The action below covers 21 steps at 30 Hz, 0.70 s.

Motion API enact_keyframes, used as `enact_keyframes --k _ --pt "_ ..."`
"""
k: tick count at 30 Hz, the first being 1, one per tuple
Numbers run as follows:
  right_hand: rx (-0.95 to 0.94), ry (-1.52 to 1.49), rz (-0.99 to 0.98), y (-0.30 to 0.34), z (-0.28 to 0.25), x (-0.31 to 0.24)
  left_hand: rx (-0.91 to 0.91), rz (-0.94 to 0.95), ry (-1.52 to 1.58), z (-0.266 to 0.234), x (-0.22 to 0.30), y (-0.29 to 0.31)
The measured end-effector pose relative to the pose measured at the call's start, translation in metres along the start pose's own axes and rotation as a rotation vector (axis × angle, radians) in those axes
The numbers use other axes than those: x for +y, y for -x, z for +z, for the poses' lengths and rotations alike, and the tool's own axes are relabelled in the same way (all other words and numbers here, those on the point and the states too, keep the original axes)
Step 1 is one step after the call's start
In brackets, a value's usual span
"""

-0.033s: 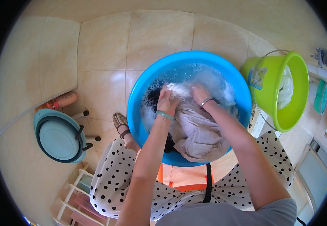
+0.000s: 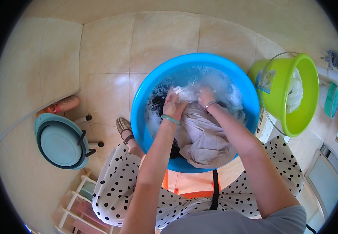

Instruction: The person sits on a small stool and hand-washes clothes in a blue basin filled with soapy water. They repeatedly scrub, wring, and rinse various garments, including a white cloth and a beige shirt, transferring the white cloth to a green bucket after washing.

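the washing of clothes looks to be in the middle, as i judge it. the white cloth (image 2: 184, 93) is in the upper middle part of the blue tub (image 2: 196, 57), partly in the soapy water, between the two hands. the left hand (image 2: 174, 104) has its grip on the edge of this cloth, with the fingers on it and the thumb on the near side. the right hand (image 2: 205, 98) is just beside, at the other end of the cloth, but its fingertips are blurred in water and foam (image 2: 217, 80), so i cannot tell if its grip is closed.

what is done, as far as it shows: the tub has water, the foam is made, and the clothes are put in. what is left seems to be more. a large pale beige cloth (image 2: 206, 140) lies in a heap at the near side of the tub, under the right forearm, and a dark cloth (image 2: 158, 102) is in the water at the left; no hand holds either one. to the right stands a green bucket (image 2: 272, 99) with another white piece (image 2: 295, 93) inside; whether this is finished or waiting, i cannot tell. because foam is on the water, rinsing is probably not yet done.
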State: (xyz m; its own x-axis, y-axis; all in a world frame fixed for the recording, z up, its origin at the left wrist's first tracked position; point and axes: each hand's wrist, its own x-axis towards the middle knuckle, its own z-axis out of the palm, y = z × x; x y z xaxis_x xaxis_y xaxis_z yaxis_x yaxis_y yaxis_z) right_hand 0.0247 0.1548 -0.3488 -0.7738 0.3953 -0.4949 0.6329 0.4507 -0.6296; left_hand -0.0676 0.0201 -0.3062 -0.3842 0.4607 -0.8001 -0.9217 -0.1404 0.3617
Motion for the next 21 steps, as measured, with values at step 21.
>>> enact_keyframes --k 21 --pt "0.393 0.049 -0.252 0.003 -0.045 -0.031 0.061 0.041 0.064 0.056 -0.023 0.039"
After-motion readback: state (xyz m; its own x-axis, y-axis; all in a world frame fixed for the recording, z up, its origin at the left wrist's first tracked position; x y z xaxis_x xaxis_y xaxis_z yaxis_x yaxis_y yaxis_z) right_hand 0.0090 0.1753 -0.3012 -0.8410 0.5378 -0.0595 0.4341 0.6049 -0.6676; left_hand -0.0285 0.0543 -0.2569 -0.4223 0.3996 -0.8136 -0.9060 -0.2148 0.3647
